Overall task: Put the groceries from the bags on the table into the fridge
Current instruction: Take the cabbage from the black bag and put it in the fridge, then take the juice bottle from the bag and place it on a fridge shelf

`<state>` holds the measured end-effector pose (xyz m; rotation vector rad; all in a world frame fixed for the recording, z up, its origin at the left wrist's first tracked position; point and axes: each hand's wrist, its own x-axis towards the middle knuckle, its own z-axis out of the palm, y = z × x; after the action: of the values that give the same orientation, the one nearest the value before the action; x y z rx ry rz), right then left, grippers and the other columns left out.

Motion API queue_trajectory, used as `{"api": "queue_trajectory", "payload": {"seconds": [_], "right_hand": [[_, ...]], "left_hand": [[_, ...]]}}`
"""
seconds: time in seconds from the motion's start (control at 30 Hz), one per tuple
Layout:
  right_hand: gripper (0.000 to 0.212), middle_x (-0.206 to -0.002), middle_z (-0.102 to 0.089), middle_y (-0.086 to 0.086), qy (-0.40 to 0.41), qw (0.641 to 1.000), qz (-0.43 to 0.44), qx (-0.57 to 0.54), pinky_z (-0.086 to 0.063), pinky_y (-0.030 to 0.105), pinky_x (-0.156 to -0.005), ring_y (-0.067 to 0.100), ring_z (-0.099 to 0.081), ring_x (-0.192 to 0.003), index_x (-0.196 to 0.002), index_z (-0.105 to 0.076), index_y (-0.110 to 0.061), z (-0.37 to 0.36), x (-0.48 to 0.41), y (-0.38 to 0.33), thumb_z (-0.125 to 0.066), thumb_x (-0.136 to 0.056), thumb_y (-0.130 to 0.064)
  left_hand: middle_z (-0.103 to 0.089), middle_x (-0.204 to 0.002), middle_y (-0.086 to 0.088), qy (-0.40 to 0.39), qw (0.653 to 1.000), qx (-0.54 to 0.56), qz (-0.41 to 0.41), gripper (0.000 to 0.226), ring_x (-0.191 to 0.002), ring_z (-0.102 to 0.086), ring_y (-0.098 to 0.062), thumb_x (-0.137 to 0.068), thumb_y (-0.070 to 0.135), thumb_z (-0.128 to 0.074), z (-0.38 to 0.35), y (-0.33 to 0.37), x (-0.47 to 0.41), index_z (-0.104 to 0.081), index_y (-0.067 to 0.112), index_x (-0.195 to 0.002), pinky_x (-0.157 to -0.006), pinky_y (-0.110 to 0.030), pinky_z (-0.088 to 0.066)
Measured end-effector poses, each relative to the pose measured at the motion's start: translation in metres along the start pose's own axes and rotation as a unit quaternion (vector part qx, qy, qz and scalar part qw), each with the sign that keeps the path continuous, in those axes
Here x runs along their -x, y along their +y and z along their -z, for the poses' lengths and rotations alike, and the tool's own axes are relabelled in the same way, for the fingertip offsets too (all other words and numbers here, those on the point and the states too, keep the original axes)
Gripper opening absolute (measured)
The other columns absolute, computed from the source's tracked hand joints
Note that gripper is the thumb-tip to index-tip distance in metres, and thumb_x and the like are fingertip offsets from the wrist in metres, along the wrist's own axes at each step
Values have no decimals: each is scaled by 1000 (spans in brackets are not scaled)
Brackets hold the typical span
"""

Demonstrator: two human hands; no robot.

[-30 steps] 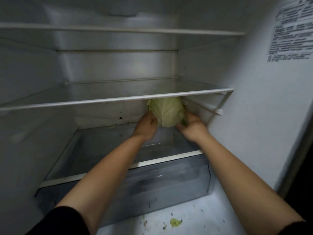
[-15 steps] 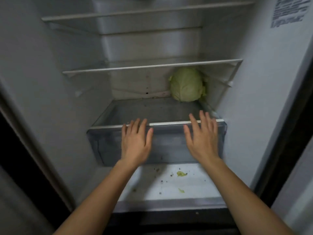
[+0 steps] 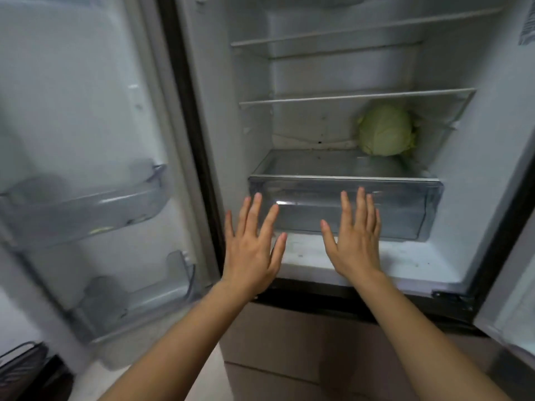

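Behind the crisper drawer (image 3: 344,204) sits one cabbage (image 3: 386,131); left hand (image 3: 252,250) and right hand (image 3: 354,241) spread empty, bags unseen

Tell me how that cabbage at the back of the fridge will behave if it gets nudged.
The cabbage is round, so it would probably roll on the smooth glass shelf. It looks dense, likely heavy for its size. Its loose outer leaves may tear or shed.

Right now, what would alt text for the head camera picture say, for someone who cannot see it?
Two bare open hands, left hand and right hand, reach toward an open fridge, empty-handed. A green cabbage sits at the back right on the shelf above a clear drawer. The door stands open at left.
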<state>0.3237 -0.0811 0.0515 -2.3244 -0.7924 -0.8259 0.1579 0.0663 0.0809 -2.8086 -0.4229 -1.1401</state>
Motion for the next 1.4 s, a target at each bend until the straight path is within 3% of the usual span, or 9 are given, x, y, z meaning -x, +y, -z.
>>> {"api": "queue_trajectory", "payload": {"seconds": [0.3, 0.43, 0.5, 0.6, 0.83, 1.0, 1.27, 1.4], "right_hand": [[75, -162, -12, 25, 6, 988, 89, -123, -20, 56, -119, 41, -19, -149, -156, -23, -11, 5, 151, -224, -45, -96, -51], [74, -161, -13, 23, -36, 969, 162, -184, -14, 57, -121, 39, -16, -150, -154, -23, -14, 3, 223, -352, -45, -95, -52], [74, -161, -12, 22, -66, 956, 199, -204, -8, 57, -122, 38, -13, -151, -154, -25, -13, 0, 253, -413, -47, -94, -50], [73, -162, -16, 23, -114, 930, 260, -233, -13, 58, -121, 40, -16, -150, -154, -30, -11, -6, 296, -499, -50, -95, -48], [69, -158, -22, 22, -208, 847, 390, -295, -23, 59, -118, 41, -24, -147, -150, -36, -11, -38, 393, -673, -47, -94, -50], [67, -158, -26, 21, -255, 797, 437, -329, -22, 54, -119, 39, -26, -146, -151, -35, -13, -70, 438, -791, -37, -98, -53], [62, -150, -43, 21, -319, 719, 486, -380, -39, 53, -109, 40, -41, -138, -146, -44, -9, -97, 455, -979, -38, -98, -49], [59, -144, -51, 18, -350, 668, 522, -400, -47, 50, -103, 36, -47, -133, -141, -50, -9, -96, 489, -1047, -37, -98, -47]], "left_hand": [[-31, -158, -15, 48, 996, -67, 15, 55, -149, -23, -30, -100, 43, -42, 167, -131, 224, -44, 14, -147, -115, -62, -22], [-25, -161, -14, -11, 979, -148, 139, 59, -151, -18, -31, -99, 44, -40, 249, -212, 333, -39, 16, -151, -117, -61, -17], [-22, -162, -14, -53, 954, -198, 220, 61, -151, -16, -31, -99, 46, -37, 290, -254, 390, -35, 16, -152, -117, -62, -17], [-27, -159, -17, -89, 906, -244, 335, 62, -148, -22, -35, -98, 48, -32, 348, -306, 474, -40, 13, -148, -115, -63, -21], [-28, -160, -14, -66, 789, -291, 537, 66, -148, -23, -32, -97, 52, -26, 437, -370, 621, -40, 12, -149, -115, -60, -24], [-26, -160, -13, -74, 735, -345, 579, 66, -150, -18, -29, -99, 53, -22, 478, -426, 664, -35, 15, -151, -119, -56, -17], [-18, -163, -10, -85, 682, -372, 624, 63, -152, -9, -25, -101, 54, -21, 547, -526, 694, -27, 21, -154, -122, -51, -9], [-22, -162, -9, -77, 643, -354, 675, 66, -151, -15, -24, -100, 57, -15, 565, -546, 732, -28, 21, -154, -122, -48, -14]]}}
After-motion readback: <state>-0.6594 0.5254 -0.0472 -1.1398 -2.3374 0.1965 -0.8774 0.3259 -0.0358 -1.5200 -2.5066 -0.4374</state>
